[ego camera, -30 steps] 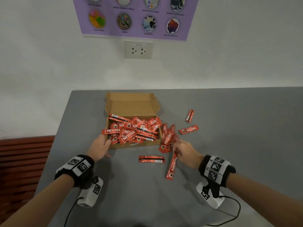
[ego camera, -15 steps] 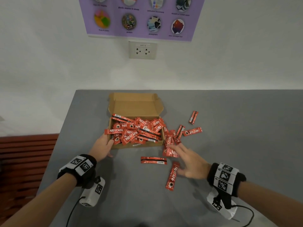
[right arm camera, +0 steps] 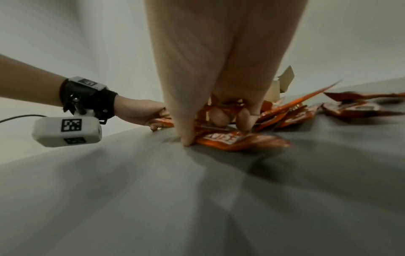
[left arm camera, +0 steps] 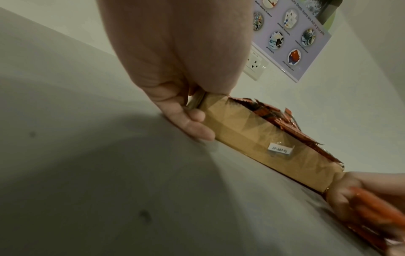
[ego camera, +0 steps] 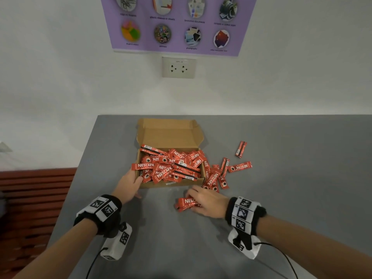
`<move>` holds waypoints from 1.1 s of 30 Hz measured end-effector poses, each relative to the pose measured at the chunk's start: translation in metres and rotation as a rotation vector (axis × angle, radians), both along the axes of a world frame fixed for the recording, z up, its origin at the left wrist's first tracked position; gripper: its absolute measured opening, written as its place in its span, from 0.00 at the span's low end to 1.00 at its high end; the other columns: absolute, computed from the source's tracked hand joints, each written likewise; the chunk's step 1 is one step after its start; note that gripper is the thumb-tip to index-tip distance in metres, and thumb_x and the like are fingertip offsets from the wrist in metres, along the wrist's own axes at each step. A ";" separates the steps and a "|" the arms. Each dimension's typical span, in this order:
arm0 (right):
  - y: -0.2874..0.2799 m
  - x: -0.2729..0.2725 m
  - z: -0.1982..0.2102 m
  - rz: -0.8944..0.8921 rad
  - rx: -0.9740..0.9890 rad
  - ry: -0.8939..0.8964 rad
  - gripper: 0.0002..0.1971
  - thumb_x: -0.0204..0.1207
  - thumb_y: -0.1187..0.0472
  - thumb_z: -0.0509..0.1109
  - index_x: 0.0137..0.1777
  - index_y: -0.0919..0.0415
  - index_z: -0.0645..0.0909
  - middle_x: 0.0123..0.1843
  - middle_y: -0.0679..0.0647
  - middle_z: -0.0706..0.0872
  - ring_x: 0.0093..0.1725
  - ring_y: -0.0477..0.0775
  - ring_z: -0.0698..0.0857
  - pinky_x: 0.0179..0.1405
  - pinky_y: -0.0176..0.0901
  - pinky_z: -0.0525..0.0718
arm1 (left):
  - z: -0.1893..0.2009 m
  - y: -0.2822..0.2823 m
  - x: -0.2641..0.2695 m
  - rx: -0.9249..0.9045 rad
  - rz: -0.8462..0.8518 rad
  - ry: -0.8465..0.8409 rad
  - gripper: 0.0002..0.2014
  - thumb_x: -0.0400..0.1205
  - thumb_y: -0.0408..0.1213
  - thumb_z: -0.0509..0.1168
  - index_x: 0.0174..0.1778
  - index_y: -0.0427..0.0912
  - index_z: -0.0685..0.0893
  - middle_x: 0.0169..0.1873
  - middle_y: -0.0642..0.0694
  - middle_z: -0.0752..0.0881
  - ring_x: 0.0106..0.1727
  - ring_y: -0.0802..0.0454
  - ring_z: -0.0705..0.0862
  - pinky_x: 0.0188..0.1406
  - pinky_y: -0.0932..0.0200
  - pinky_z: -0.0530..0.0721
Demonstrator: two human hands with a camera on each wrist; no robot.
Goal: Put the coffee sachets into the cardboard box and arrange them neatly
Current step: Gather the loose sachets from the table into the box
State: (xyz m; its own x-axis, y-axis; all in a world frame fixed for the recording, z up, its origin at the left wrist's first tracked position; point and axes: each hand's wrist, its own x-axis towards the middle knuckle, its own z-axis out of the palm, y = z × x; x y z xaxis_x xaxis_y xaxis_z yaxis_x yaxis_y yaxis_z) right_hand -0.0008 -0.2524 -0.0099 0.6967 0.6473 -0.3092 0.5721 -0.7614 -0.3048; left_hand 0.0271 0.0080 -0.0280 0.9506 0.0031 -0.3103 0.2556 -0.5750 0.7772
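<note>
Grey table (ego camera: 281,198): right hand (ego camera: 207,201) grip curled round sachets (ego camera: 186,203).

In the left wrist view the right hand (left arm camera: 359,194) is cut off at the 4 o'clock edge, and the sachets (left arm camera: 372,213) in its grip are smeared by motion, their print unreadable. From the head view that hand hides part of those sachets, and the left hand (ego camera: 128,183) covers the near-left corner of the cardboard box (ego camera: 171,133). The poster (ego camera: 177,23) at 12 o'clock is cropped; its captions are too small to read. Lower sachets in the box lie buried.
</note>
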 end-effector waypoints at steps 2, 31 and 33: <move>0.004 0.000 0.000 0.024 -0.054 -0.051 0.20 0.80 0.57 0.64 0.67 0.66 0.69 0.62 0.60 0.75 0.49 0.58 0.82 0.44 0.46 0.82 | -0.001 0.000 0.001 0.002 -0.001 0.002 0.05 0.86 0.31 0.53 0.56 0.40 0.67 0.48 0.40 0.76 0.43 0.44 0.79 0.23 0.64 0.80; -0.073 0.059 -0.003 -0.977 0.170 -0.017 0.26 0.79 0.43 0.62 0.26 0.61 0.68 0.22 0.53 0.72 0.20 0.49 0.70 0.24 0.38 0.73 | 0.006 -0.005 -0.003 -0.018 0.012 -0.027 0.03 0.86 0.30 0.52 0.54 0.40 0.66 0.40 0.45 0.75 0.38 0.49 0.77 0.17 0.67 0.80; -0.065 0.055 -0.011 -0.983 0.225 0.073 0.28 0.70 0.35 0.66 0.30 0.62 0.71 0.25 0.52 0.74 0.22 0.47 0.73 0.22 0.36 0.73 | 0.006 -0.005 -0.003 -0.037 0.016 -0.021 0.04 0.86 0.30 0.52 0.55 0.41 0.66 0.43 0.44 0.75 0.39 0.48 0.77 0.16 0.69 0.79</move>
